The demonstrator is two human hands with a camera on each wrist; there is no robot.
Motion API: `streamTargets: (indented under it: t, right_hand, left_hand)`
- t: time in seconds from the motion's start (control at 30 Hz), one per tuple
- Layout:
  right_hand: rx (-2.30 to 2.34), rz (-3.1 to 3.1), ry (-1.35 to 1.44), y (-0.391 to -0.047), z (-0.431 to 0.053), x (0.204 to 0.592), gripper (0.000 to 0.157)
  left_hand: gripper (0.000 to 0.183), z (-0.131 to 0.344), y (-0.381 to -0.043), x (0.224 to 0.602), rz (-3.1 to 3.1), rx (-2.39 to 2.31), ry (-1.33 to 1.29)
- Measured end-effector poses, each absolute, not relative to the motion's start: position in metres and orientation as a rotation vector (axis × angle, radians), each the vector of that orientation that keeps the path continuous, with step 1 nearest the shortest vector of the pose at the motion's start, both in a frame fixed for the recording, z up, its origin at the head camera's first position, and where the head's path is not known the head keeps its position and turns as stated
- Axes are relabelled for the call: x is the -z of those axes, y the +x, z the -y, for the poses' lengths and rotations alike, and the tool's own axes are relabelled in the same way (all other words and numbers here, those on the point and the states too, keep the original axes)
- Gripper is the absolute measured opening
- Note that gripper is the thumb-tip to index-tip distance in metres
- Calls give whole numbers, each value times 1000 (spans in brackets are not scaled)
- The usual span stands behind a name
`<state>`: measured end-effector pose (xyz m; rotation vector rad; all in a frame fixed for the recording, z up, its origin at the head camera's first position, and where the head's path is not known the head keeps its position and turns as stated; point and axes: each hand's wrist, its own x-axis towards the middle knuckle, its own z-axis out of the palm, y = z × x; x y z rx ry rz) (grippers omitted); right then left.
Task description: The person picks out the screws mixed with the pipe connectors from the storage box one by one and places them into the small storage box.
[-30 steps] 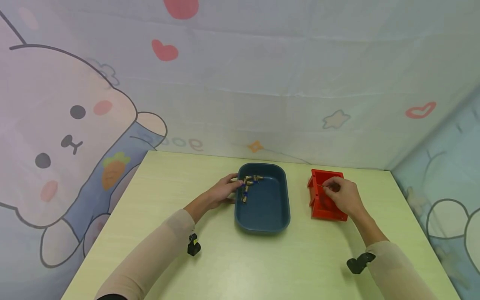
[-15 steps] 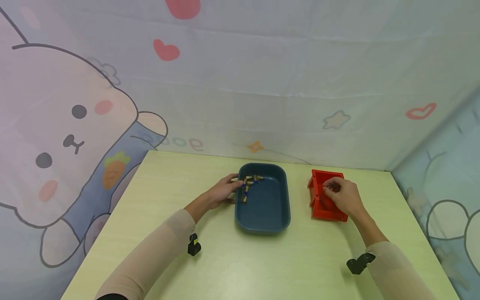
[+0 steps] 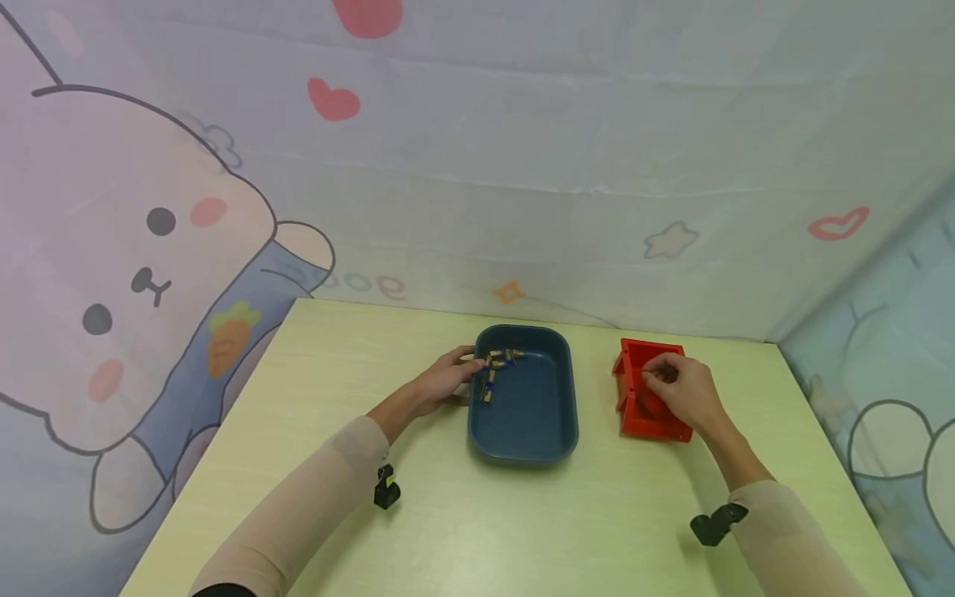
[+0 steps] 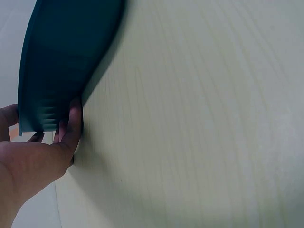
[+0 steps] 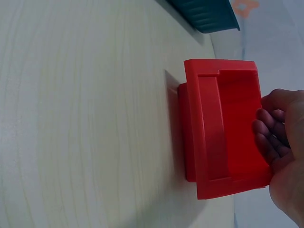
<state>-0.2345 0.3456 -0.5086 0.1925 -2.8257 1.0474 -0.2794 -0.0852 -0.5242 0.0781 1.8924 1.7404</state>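
Observation:
A blue-green plastic tray point(image 3: 525, 414) stands mid-table with several small brass-coloured fittings point(image 3: 490, 377) with blue parts at its left end. My left hand point(image 3: 443, 381) grips the tray's left side. Its thumb lies over the rim and its fingers are against the outer wall, as the left wrist view shows. My right hand point(image 3: 682, 388) is over the red plastic bin point(image 3: 656, 427), thumb and forefinger pinched together at its opening. A thin piece at those fingertips is barely visible now. In the right wrist view the other fingers curl above the bin's inside.
Both things stand on a pale wood-grain table point(image 3: 477, 531). Bare table separates the tray from the bin. A printed cloth point(image 3: 522, 166) hangs behind the table's back edge. Small black cameras point(image 3: 718, 524) are strapped at both wrists.
A thin brass-coloured piece stuck out to the left of my right fingertips a second ago; it is now almost hidden. Both hands, the tray and the bin keep their places.

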Motion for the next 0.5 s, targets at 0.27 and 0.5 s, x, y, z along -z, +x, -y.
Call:
streamTargets:
  t: [0.27,0.5]
  right_hand:
    - [-1061,2792,199,-234,-347,502,9]
    - [-1112,2748,236,-237,-335,495,9]
  left_hand:
    - [62,83,-279,524,-1899,-1727,80]
    - [61,82,-278,523,-1904,-1728,74]
